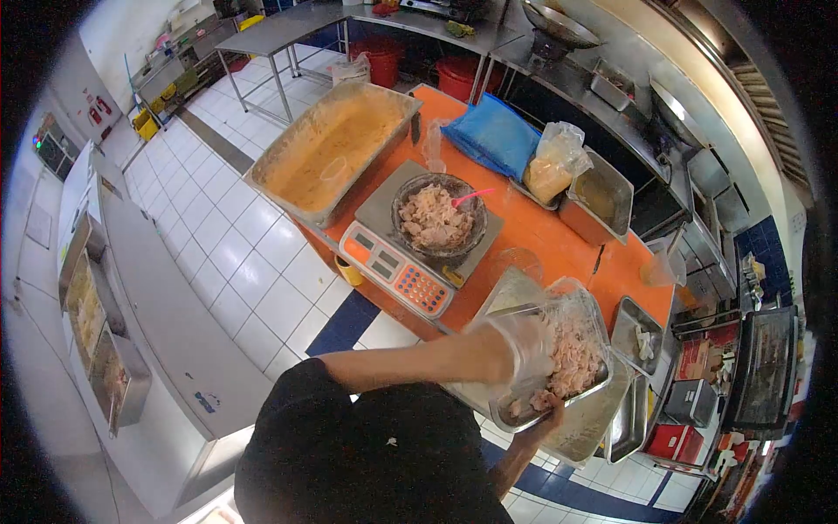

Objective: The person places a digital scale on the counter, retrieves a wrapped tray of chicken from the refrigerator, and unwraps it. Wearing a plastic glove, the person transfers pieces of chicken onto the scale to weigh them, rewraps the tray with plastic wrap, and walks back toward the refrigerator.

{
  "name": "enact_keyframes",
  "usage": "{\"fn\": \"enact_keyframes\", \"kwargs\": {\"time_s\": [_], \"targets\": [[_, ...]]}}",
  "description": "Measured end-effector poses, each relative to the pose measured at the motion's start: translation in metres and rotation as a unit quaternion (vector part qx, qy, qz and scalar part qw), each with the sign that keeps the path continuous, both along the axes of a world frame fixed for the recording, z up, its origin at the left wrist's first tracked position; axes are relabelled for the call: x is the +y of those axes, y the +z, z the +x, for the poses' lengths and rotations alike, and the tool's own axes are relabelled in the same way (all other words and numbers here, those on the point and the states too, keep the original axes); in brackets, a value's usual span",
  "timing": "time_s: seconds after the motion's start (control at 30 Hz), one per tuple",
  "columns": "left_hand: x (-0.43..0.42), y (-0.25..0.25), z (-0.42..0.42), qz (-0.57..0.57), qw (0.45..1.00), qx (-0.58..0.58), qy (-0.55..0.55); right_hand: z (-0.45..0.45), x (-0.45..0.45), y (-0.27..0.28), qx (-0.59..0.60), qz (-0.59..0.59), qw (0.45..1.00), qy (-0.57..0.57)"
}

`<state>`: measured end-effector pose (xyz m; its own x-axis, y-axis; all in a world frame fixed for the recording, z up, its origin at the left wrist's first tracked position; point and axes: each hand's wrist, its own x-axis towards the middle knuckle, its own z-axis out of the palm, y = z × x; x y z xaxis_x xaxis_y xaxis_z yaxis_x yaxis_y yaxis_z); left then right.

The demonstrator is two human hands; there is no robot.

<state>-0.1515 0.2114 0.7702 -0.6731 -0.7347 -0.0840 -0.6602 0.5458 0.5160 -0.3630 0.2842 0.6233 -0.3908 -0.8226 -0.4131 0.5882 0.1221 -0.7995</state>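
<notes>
My left hand [529,346], in a loose clear plastic glove, reaches over the left side of a metal tray [517,423] of raw, pale pink meat pieces [574,354]. Glove and blur hide its fingers. My right hand [543,426] grips the tray's near edge, which is tilted over other metal trays. A clear plastic sheet or bag lies at the tray's far end. Farther off, a dark bowl [403,238] heaped with meat [434,218] sits on a digital scale [397,269]. A pink-handled utensil [476,196] is stuck in that meat.
On the orange table [534,229] stand a large pan of orange-brown batter [330,157], a blue bag [493,135], a bag of yellowish crumbs [552,166] and a deep metal pan [601,196]. A smaller tray [635,336] lies at right. Woks and steel counters line the wall.
</notes>
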Motion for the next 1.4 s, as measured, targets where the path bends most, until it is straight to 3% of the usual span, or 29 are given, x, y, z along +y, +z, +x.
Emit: {"fn": "enact_keyframes", "kwargs": {"time_s": [0.03, 0.17, 0.23, 0.37, 0.43, 0.47, 0.53, 0.67, 0.73, 0.77, 0.83, 0.9, 0.97, 1.03, 1.07, 1.13, 1.17, 1.23, 1.27, 1.33, 1.4], "targets": [[0.004, -0.030, -0.017, 0.025, 1.000, 0.012, -0.004, -0.001, 0.000, -0.001, 0.009, -0.001, 1.000, 0.005], [0.020, -0.056, -0.030, -0.002, 0.997, -0.073, -0.032, 0.005, -0.002, 0.003, 0.009, -0.006, 1.000, -0.004], [0.027, -0.069, -0.024, -0.104, 0.994, -0.016, 0.008, -0.001, 0.002, -0.003, 0.039, -0.018, 0.999, 0.009], [0.018, -0.098, -0.025, -0.037, 0.999, 0.009, -0.021, -0.001, 0.005, 0.000, 0.080, -0.026, 0.996, 0.013], [0.017, -0.130, -0.026, -0.140, 0.975, 0.161, -0.059, -0.018, 0.004, -0.018, 0.068, -0.040, 0.996, 0.049], [0.014, -0.120, -0.025, -0.142, 0.975, 0.162, -0.058, -0.023, 0.004, -0.025, 0.055, -0.053, 0.994, 0.081], [0.006, -0.084, -0.022, 0.029, 0.995, 0.076, -0.058, -0.006, 0.003, -0.006, 0.056, -0.041, 0.997, 0.041], [0.003, -0.035, -0.014, -0.072, 0.983, 0.157, -0.058, 0.003, 0.001, -0.002, -0.004, -0.005, 1.000, -0.007], [-0.001, 0.019, -0.002, -0.085, 0.992, -0.019, -0.097, 0.001, 0.003, 0.000, 0.013, -0.003, 1.000, 0.000], [-0.005, 0.023, 0.002, -0.086, 0.991, -0.019, -0.097, 0.000, 0.004, 0.000, 0.030, 0.000, 1.000, 0.007], [-0.013, 0.029, 0.012, -0.043, 0.999, -0.009, -0.006, 0.001, 0.001, -0.001, 0.032, -0.009, 0.999, 0.006], [-0.027, 0.032, 0.039, -0.167, 0.982, 0.090, 0.018, 0.002, 0.000, -0.001, 0.033, -0.018, 0.999, 0.006], [-0.035, 0.047, 0.064, -0.178, 0.968, 0.098, 0.145, 0.005, 0.001, 0.001, 0.040, -0.021, 0.999, -0.003], [-0.060, 0.038, 0.090, -0.363, 0.921, -0.019, 0.137, 0.003, 0.001, 0.003, 0.029, -0.019, 0.999, 0.007], [-0.075, 0.034, 0.099, -0.363, 0.921, -0.021, 0.136, 0.002, 0.001, 0.004, 0.017, -0.018, 1.000, 0.016], [-0.100, 0.022, 0.113, -0.244, 0.920, -0.177, 0.252, 0.003, 0.004, 0.002, 0.026, -0.047, 0.998, 0.017], [-0.106, 0.005, 0.115, -0.245, 0.920, -0.176, 0.252, 0.002, 0.005, 0.003, 0.038, -0.074, 0.996, 0.019], [-0.119, -0.022, 0.119, -0.251, 0.877, -0.043, 0.407, 0.004, 0.002, 0.002, 0.041, -0.068, 0.997, 0.002], [-0.117, -0.021, 0.117, -0.251, 0.877, -0.043, 0.407, 0.005, 0.003, 0.001, 0.043, -0.057, 0.997, -0.014], [-0.105, -0.025, 0.107, -0.468, 0.799, 0.074, 0.369, -0.003, 0.003, -0.006, 0.037, -0.049, 0.998, 0.009], [-0.097, -0.010, 0.091, -0.477, 0.793, 0.116, 0.361, -0.007, 0.002, -0.008, 0.032, -0.043, 0.998, 0.036]]}}
